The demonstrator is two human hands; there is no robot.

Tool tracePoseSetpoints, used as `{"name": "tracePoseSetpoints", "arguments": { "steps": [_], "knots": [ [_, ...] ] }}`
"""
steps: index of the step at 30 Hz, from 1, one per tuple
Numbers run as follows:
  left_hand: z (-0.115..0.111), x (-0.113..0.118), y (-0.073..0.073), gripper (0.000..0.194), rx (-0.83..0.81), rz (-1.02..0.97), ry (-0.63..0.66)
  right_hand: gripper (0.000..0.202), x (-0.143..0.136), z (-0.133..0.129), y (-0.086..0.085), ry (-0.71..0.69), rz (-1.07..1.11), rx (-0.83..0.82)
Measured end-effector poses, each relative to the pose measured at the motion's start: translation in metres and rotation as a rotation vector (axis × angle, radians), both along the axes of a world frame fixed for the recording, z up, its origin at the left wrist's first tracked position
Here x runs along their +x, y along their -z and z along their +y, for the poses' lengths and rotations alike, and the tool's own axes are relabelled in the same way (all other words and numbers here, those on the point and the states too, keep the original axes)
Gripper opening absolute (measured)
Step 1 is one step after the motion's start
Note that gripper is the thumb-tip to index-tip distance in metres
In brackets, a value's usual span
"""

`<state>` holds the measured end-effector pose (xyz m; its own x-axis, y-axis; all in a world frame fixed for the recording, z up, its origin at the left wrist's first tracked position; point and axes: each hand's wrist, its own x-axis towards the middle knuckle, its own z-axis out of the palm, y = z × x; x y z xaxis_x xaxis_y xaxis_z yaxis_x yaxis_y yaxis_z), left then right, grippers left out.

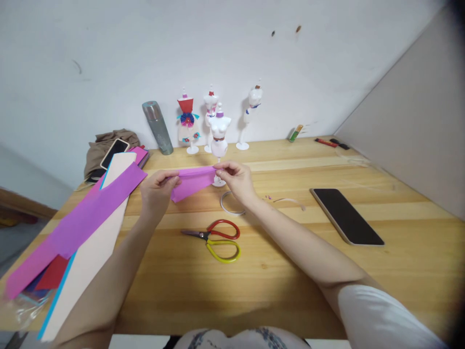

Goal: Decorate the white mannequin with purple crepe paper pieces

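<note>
A piece of purple-pink crepe paper [193,184] is stretched between my two hands, its top edge folded over. My left hand [159,190] pinches the left end of it, and my right hand [238,180] pinches the right top corner. Just behind the paper stands a small white mannequin [219,127] with a purple neck band and a brown waist band; its base is partly covered by the paper and my right hand. Scissors [204,236] with one red and one yellow handle lie on the table below my hands. A pale ring-shaped strip [228,206] rests under my right wrist.
Long purple and cream paper strips [98,208] pile up at the left. A grey bottle [158,128] leans by the wall near several other mannequins, one in a red dress [187,118]. A black phone [347,216] and a small green tube [296,133] lie to the right.
</note>
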<state>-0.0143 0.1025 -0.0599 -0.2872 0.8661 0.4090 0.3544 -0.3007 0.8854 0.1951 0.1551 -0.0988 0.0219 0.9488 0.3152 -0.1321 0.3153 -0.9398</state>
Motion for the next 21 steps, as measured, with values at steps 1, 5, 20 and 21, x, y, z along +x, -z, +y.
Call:
{"name": "tracePoseSetpoints", "arguments": {
  "steps": [1, 5, 20, 21],
  "knots": [
    [-0.0004, 0.0004, 0.0000, 0.011, 0.006, 0.029, -0.007, 0.011, 0.0000, 0.0002, 0.0004, 0.005, -0.013, 0.008],
    [-0.0009, 0.0020, 0.0007, 0.009, -0.014, 0.042, -0.022, 0.009, -0.0006, 0.0005, 0.0008, 0.000, -0.047, 0.026],
    [0.0001, 0.0041, -0.0029, 0.025, -0.172, -0.375, 0.092, 0.032, -0.0026, -0.0019, -0.0072, -0.092, 0.193, -0.216],
    [-0.0004, 0.0045, -0.0038, 0.026, -0.171, -0.393, 0.089, 0.032, -0.0025, -0.0016, -0.0071, -0.078, 0.198, -0.200]
  ]
}}
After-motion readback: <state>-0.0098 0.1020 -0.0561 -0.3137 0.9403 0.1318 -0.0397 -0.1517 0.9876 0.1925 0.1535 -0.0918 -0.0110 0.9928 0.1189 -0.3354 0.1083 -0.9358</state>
